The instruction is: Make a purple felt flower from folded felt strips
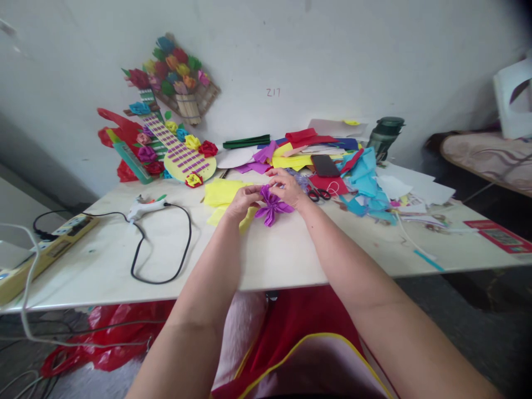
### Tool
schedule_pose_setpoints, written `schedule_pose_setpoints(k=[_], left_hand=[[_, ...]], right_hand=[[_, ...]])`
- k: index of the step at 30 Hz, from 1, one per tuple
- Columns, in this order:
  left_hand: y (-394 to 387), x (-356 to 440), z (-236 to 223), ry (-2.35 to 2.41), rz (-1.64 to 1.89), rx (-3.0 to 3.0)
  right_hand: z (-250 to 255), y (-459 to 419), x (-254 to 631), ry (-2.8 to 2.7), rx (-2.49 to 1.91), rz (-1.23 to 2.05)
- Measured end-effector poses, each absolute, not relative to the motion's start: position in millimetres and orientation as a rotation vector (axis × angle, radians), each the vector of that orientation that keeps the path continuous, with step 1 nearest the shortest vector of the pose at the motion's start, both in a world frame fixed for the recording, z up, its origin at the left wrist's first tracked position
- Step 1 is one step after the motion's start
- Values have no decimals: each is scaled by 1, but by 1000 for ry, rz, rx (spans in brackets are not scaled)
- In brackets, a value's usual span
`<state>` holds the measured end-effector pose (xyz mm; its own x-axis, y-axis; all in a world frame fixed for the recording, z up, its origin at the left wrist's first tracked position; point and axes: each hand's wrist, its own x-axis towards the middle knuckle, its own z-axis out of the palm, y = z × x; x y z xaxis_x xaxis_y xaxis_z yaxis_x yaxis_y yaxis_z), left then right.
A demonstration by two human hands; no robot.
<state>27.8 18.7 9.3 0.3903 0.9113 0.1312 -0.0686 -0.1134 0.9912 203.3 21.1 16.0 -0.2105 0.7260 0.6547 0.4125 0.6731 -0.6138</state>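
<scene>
Purple paper makes up the flower (274, 210), its petals spread outward, held between the two hands just above or on the tabletop (286, 260), near the middle of its front half. The left hand (246, 200) has its thumb and fingers pinched on the flower's upper left edge. The right hand (286, 187) bends over the upper right side with its fingertips at the petals; I cannot tell whether they are closed on them.

Beside and partly under the left hand lie yellow sheets (220, 194). Just past the right hand are the scissors (319, 194), with a red sheet (328, 184) next to them and a dark phone (325, 165) on the heap of coloured paper behind. Crumpled blue paper (361, 177) lies farther right, with a dark bottle (384, 136) standing beyond it.

Well to the left, a white glue gun (145, 209) lies with its black cord looped toward the front edge, and a power strip (62, 241) runs along the left end. Behind the glue gun, a paper guitar (189, 158) trimmed with paper roses leans back, a teal tube (132, 162) tilted beside it. Higher up, a basket (188, 108) of colourful flowers is against the wall (332, 61).
</scene>
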Motion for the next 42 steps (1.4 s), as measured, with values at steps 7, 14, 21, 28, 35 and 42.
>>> schedule_pose_setpoints(k=[7, 14, 21, 28, 35, 42], left_hand=[[18, 33, 7, 874, 1026, 1415], [17, 39, 5, 926, 1092, 1328], [24, 39, -3, 946, 1137, 1197], [32, 38, -9, 1009, 1161, 1085], [32, 36, -9, 1087, 1144, 1172], [33, 37, -8, 1287, 1153, 1466]], right_hand=[[16, 22, 203, -1847, -896, 384], [14, 22, 202, -1853, -869, 361], [18, 20, 199, -1926, -757, 376], [23, 14, 197, -2024, -728, 492], [24, 12, 200, -1997, -844, 579], [17, 22, 196, -2200, -1034, 105]])
